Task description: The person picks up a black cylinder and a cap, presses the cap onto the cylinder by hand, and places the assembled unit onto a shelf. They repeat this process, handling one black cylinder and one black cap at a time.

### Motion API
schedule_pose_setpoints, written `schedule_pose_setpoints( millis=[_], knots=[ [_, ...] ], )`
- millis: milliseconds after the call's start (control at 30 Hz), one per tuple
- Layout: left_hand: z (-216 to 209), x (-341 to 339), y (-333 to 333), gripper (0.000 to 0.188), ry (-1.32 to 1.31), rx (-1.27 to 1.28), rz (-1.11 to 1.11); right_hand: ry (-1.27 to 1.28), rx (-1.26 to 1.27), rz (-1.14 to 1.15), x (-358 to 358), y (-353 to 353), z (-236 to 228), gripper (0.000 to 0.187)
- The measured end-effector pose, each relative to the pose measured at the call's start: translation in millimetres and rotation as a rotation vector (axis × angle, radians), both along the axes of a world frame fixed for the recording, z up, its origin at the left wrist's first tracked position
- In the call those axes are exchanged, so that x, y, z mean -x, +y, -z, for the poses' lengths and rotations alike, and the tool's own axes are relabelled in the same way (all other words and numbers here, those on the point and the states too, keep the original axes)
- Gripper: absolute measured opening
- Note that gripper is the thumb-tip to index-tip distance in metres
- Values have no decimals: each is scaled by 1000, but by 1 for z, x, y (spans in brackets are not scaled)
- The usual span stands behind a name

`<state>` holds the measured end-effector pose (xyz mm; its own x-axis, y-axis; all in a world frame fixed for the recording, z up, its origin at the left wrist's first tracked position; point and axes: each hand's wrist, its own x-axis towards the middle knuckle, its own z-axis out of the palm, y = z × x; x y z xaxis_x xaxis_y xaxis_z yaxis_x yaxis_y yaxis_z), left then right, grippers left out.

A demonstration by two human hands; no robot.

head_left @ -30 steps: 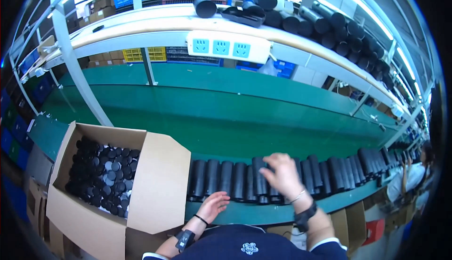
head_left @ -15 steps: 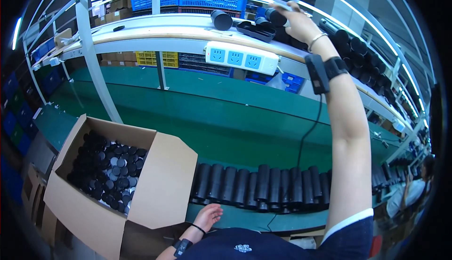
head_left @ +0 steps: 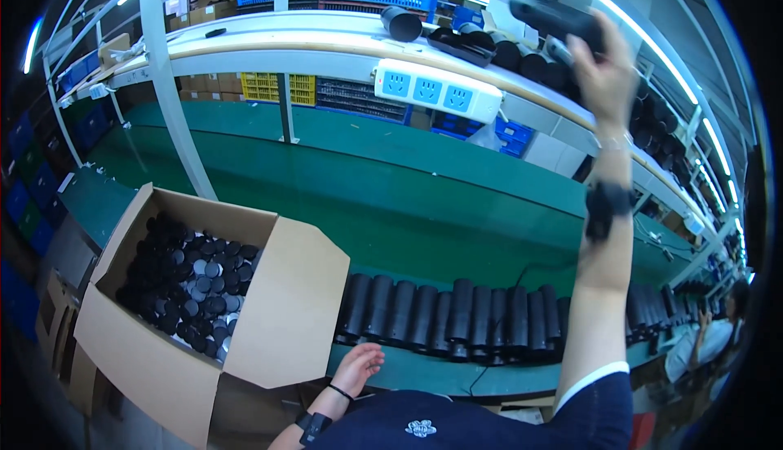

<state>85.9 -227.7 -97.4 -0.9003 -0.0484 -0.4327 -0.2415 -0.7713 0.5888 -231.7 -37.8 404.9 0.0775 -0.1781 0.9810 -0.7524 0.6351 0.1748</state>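
Note:
High over the raised shelf (head_left: 326,42), my right hand (head_left: 605,79) is closed around a black cylinder (head_left: 550,19), which lies nearly level and is slightly blurred. More black cylinders (head_left: 534,67) are stacked on the shelf behind and below that hand. My left hand (head_left: 359,366) hovers low in front of me, empty, its fingers loosely bent and apart from everything. Just beyond it stands a row of black cylinders (head_left: 424,315) on the green bench. To its left is an open cardboard box (head_left: 285,303) holding many small round black and grey caps (head_left: 208,279).
A white power strip (head_left: 436,91) is fixed along the shelf's front edge. A black tray (head_left: 461,46) and a lone cylinder (head_left: 401,24) rest on the shelf. A white upright post (head_left: 167,83) rises behind the box. Another person (head_left: 701,344) sits at far right.
My right hand has lifted a black cylinder off the shelf and moved right with it. My left hand has stayed nearly in place. The view has shifted slightly.

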Motion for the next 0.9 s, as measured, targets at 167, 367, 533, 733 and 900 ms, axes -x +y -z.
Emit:
schedule_pose_setpoints(
  millis=[167, 367, 533, 733, 900],
  knots=[
    [-27, 23, 0, 22, 230, 86, 83, -413, 130, -449, -137, 83, 74, 53],
    [-53, 47, 11, 81, 615, 383, 178, -1326, -464, -347, -202, 25, 256, 50],
    [-28, 49, 17, 73, 503, 1101, 331, -1489, -323, -411, -211, -2, 376, 59],
    [14, 44, 8, 76, 355, 441, 254, -1873, -180, -813, -196, 20, 459, 68],
    [37, 34, 2, 75, 440, 735, 333, -1921, -137, -920, -205, 14, 500, 65]
  ],
)
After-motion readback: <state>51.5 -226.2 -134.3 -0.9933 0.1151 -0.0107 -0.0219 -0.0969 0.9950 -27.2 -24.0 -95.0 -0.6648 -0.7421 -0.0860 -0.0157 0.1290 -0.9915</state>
